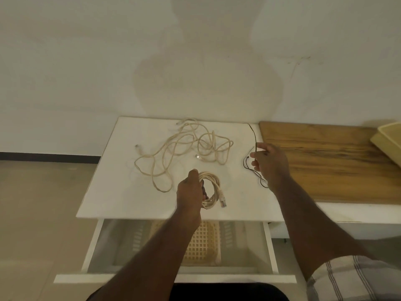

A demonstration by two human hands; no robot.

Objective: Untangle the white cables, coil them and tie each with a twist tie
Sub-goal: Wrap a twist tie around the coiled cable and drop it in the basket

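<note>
White tabletop (121,192): left hand (191,192) grips coiled cable (211,192) (plug dangling); right hand (269,164) pinches twist tie (252,132).

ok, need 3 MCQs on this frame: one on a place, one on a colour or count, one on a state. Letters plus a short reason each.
1. Where does the loose tangled cable lie?
A. in the open drawer
B. on the white tabletop, beyond the left hand
C. on the wooden board

2. What colour is the twist tie at the right hand?
A. dark
B. white
C. yellow

3. What state is the cable in the left hand in?
A. stretched out straight
B. knotted into the tangle
C. wound into a coil

Key:
1 B: the tangle rests on the white tabletop, farther from the person than the left hand.
2 A: a thin dark strand runs up from the fingers of the right hand.
3 C: the coiled cable shows stacked loops, a plug hanging at its lower edge.
</note>
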